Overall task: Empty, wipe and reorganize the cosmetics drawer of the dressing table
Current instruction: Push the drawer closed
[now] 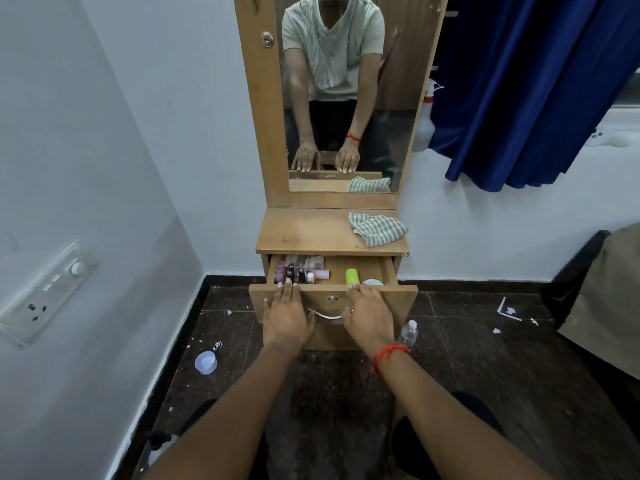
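Okay, so nearest to you: your left hand [287,313] and right hand [369,315] both lie flat on the front panel of the drawer [405,301], 1 on each side of the metal handle [325,315]. Fingers are pretty much straight, tips reaching over the top edge, nothing held in either. The drawer sits partway out of the dressing table [301,232], right under the tabletop.

Stuff that could bite you, I reckon: those fingertips hang over the rim, so if you shove the drawer in, they get caught under the tabletop. Yank it out too far and it may drop free and dump everything. Any jerk probably topples the little bottles [301,274], since they stand upright and packed together. Also mind the clear bottle [408,332] standing on the floor just beside the cabinet; it's easy to knock.

Inside, the drawer is far from empty. The bottles bunch up at the left with a flat palette [306,261] behind them. A green tube [352,276] and a white round jar [373,282] sit toward the right, with bare wood between. Further back, a striped cloth [377,228] lies crumpled on the tabletop, and the mirror [346,98] above shows both hands flat too.
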